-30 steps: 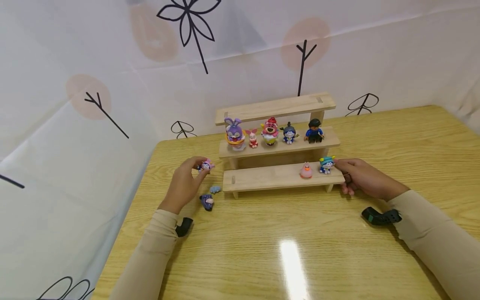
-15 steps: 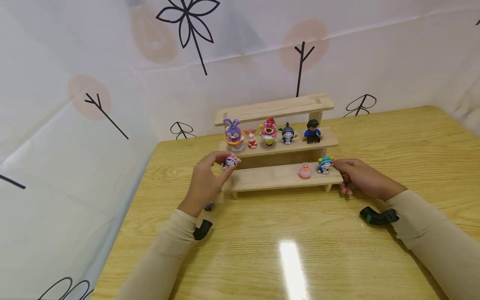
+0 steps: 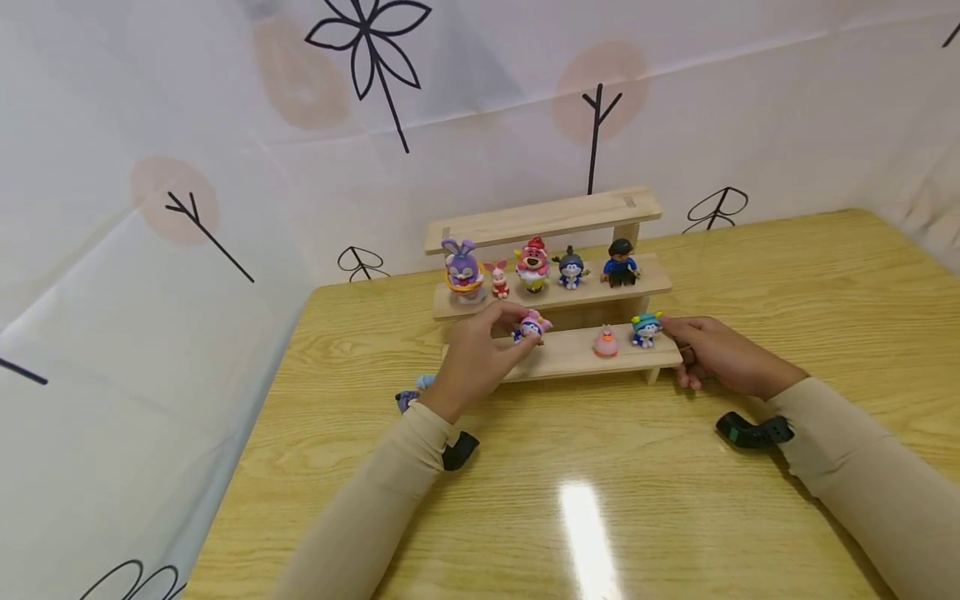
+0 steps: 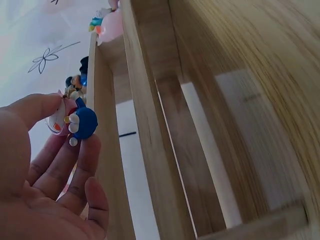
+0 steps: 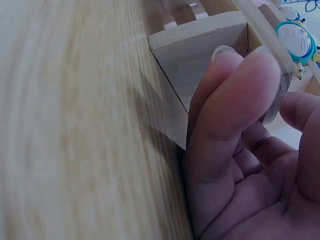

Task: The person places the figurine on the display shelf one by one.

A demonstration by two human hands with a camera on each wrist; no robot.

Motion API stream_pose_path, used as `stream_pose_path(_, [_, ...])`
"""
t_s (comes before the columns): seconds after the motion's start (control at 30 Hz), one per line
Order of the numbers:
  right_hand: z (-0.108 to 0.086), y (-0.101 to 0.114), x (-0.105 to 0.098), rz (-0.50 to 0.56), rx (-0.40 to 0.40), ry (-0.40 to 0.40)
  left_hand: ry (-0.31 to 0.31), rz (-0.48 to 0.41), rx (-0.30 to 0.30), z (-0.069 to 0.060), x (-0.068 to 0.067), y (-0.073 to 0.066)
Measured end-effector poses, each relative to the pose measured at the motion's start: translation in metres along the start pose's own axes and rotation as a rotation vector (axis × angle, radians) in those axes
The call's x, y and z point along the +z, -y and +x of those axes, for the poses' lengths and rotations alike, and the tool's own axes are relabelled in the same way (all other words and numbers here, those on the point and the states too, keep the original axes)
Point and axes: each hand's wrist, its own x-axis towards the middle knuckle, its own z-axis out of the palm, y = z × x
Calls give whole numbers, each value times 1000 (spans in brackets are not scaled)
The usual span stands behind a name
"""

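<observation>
My left hand pinches a small blue-and-white figurine in a pink hood between thumb and fingertips, just over the lowest step of a wooden tiered shelf. In the left wrist view, the figurine's round blue back faces the camera. My right hand grips the right end of that step, thumb beside a figurine in a teal hood. Curled fingers partly hide the shelf end in the right wrist view. To the left of the teal-hooded figurine sits a pink duck-like figurine.
On the middle step stand a purple rabbit, a pink piglet, a pink bear, a dark-hooded figurine and a toy man in blue. A purple figurine and a light blue piece lie on the table, partly behind my left arm.
My left hand has carried the pink-hooded figurine rightward from beside the shelf to over the lowest step. My right hand has kept its place at the shelf end.
</observation>
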Motion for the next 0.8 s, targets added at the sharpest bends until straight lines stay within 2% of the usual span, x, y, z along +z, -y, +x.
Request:
stream_pose_path(0.3, [2, -2, 1, 4, 0, 1, 38, -79, -10, 13, 19, -12])
stream_pose_path(0.5, [2, -1, 1, 4, 0, 1, 72, -28, -28, 15, 31, -15])
stream_pose_path(0.7, [2, 0, 0, 5, 2, -1, 101, -29, -90, 12, 40, -11])
stream_pose_path(0.8, [2, -1, 0, 7, 0, -3, 105, -19, -102, 12, 42, -12])
